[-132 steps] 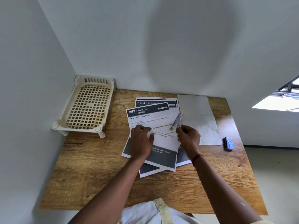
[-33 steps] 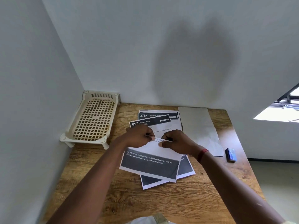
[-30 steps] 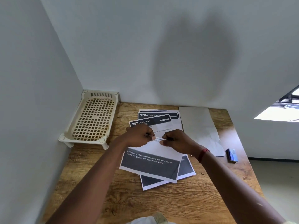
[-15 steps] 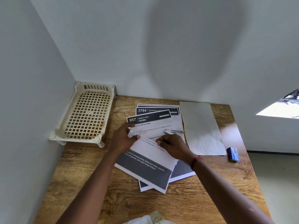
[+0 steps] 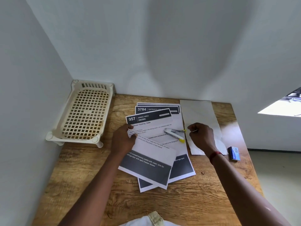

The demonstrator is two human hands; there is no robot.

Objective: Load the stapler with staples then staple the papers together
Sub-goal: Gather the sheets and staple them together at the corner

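A small white stapler (image 5: pixel 174 133) with yellow tips lies opened out in a V on the printed papers (image 5: pixel 156 144), which are fanned loosely in the middle of the wooden table (image 5: pixel 97 180). My left hand (image 5: pixel 123 141) pinches the left edge of the top sheet. To the right of the stapler, my right hand (image 5: pixel 201 136) hovers over a blank white sheet (image 5: pixel 197 114). Its fingers are closed on a small silvery piece (image 5: pixel 194 131) that looks like a strip of staples. A little blue staple box (image 5: pixel 234 153) lies near the table's right edge.
A cream plastic lattice basket (image 5: pixel 84 111) stands on short legs in the back left corner against the walls. White walls close off the table at the back and left. The floor drops away past the right edge.
My right hand has lifted off the papers and moved right, away from the stapler, which now lies in full view and open. My left hand stays on the top sheet's left edge.
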